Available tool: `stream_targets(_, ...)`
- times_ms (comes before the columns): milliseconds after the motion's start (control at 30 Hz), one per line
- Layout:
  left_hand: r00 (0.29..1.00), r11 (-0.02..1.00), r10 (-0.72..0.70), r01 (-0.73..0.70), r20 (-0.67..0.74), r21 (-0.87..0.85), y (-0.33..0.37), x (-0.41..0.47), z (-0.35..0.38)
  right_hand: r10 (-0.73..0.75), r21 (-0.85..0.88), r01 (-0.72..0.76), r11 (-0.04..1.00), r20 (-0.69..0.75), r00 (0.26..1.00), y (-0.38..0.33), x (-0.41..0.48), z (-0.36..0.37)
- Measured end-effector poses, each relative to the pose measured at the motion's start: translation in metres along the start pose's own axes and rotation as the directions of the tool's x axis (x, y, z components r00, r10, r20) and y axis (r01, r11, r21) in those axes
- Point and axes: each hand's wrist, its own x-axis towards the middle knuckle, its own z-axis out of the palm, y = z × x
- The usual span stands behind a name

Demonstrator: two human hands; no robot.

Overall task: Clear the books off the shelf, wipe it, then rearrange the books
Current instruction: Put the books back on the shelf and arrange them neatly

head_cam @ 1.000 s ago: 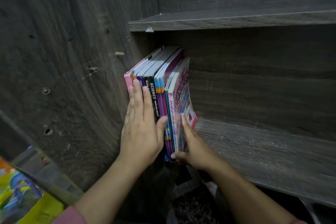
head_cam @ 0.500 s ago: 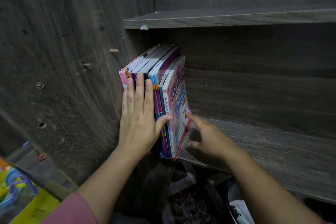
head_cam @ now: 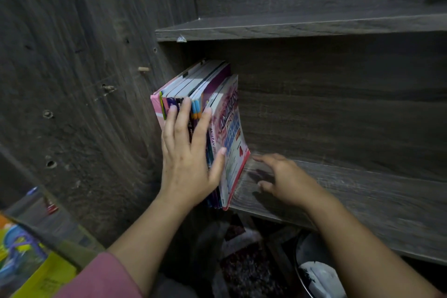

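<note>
My left hand (head_cam: 188, 159) lay flat, fingers straight, pressed on the spines of the books (head_cam: 228, 128) standing at the left end of the shelf (head_cam: 350, 201) against the side wall (head_cam: 96, 104) — my right hand (head_cam: 286, 180) hovered loose and empty just beside them. Best, I judged, to push evenly so the floppy outer cover stood square

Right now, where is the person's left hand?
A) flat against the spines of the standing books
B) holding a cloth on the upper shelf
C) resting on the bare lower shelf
A: the left hand lies with straight fingers on the spines of the books standing on the shelf.
</note>
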Motion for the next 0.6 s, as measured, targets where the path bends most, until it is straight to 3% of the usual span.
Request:
stream_targets(200,0.998,0.997,-0.058,0.058,-0.014,-0.048,0.048,-0.004,-0.023,0.087,-0.048,-0.097,0.994,-0.19,0.978,0.006,-0.06,-0.05)
stream_targets(300,0.995,0.987,-0.047,0.061,0.092,-0.152,0.095,-0.006,-0.031,0.18,-0.062,-0.201,0.978,-0.252,0.951,0.022,-0.121,-0.073)
stream_targets(467,0.911,0.931,0.167,-0.02,0.376,-0.366,0.2,-0.02,-0.027,0.39,-0.087,-0.426,0.9,-0.272,0.88,0.056,-0.244,-0.101)
stream_targets(600,0.802,0.813,0.412,-0.11,0.432,-0.572,0.299,-0.034,-0.035,0.527,-0.079,-0.568,0.819,-0.286,0.8,0.087,-0.348,-0.111)
